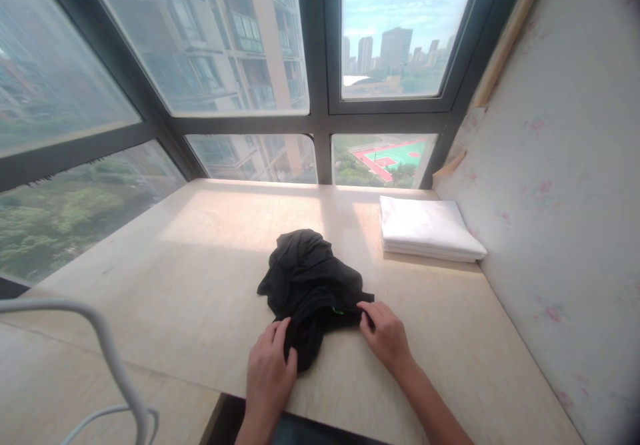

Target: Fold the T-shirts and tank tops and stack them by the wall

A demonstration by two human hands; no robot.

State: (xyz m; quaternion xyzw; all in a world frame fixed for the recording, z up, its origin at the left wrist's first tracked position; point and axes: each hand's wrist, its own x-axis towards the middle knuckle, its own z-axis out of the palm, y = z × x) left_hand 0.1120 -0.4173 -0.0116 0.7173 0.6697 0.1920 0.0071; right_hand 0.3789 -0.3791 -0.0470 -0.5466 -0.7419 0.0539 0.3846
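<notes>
A crumpled black garment (pixel 313 278) lies bunched on the pale wooden surface, with a small green mark showing near its lower right edge. My left hand (pixel 270 361) has hold of its near left edge, thumb and fingers closed about the cloth. At the right edge, my right hand (pixel 385 331) pinches a corner of the same garment. Folds hide the garment's exact kind and part of what lies under my fingertips.
Folded white cloth (pixel 425 225) lies at the right, by the flowered wall (pixel 550 231). Window frames (pixel 250 125) edge the wooden surface (pixel 165 285). A white curved tube (pixel 107 345) stands at the lower left; a dark panel (pixel 310 431) lies at the near edge.
</notes>
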